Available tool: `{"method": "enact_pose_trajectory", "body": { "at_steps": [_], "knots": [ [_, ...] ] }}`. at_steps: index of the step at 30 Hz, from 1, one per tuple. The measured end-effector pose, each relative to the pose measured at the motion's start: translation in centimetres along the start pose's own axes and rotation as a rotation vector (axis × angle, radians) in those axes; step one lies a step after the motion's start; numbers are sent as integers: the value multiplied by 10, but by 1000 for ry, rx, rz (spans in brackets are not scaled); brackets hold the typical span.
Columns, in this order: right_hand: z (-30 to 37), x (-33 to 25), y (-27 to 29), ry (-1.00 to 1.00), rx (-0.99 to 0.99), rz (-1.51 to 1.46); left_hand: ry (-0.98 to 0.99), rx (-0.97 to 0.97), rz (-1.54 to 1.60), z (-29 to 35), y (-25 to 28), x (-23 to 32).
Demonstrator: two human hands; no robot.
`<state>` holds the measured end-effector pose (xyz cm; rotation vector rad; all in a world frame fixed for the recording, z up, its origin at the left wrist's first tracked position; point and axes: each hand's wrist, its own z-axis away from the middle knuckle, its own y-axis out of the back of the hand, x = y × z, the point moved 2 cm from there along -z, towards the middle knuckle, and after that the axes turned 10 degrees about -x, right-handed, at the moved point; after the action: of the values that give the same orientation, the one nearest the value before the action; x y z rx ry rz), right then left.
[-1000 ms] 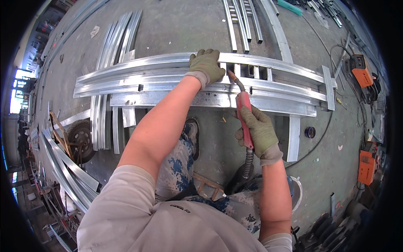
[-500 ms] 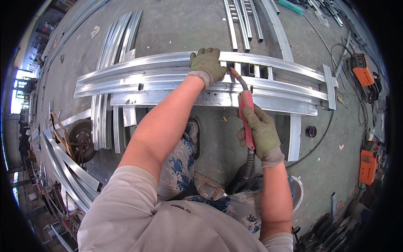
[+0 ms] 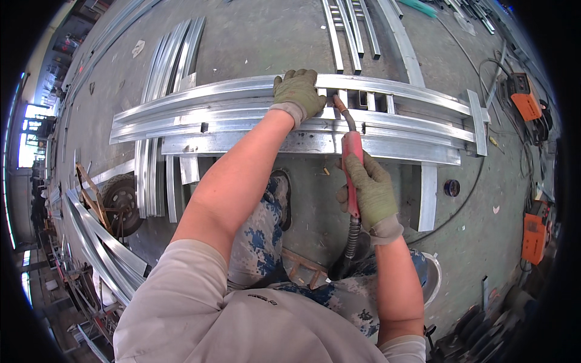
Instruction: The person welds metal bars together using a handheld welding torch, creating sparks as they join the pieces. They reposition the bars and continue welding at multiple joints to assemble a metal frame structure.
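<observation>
A long silvery metal frame of parallel rails, with short crosspieces at its right half, lies across in front of me. My left hand, in a green work glove, is closed over the far rails near the middle, fingers bent over the top. My right hand, gloved alike, is wrapped round the red handle of a welding torch. The torch's bent neck reaches up to the crosspieces. Its copper-coloured nozzle stands just right of my left fingers; whether it touches the metal cannot be made out.
Stacked metal channels run under the frame's left part. More tubes lie beyond it. Orange machines with cables stand at the right. A small round tin sits on the floor; a wheel is at the left.
The torch handle and my right hand have shifted slightly left, while the nozzle stays by the same crosspiece. My left hand keeps its place on the frame.
</observation>
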<state>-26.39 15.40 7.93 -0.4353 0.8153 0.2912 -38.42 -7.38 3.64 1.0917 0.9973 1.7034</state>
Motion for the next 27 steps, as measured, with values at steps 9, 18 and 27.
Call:
{"method": "enact_pose_trajectory", "body": {
  "at_steps": [9, 18, 27],
  "knots": [
    [-7, -1, 3, 99, -42, -98, 10, -35, -4, -3, 1, 0],
    [-24, 1, 6, 95, -30, -131, -29, 6, 21, -2, -2, -2],
    [-30, 2, 6, 93, -44, -158, -33, -4, 19, -3, -3, -2]
  ]
}}
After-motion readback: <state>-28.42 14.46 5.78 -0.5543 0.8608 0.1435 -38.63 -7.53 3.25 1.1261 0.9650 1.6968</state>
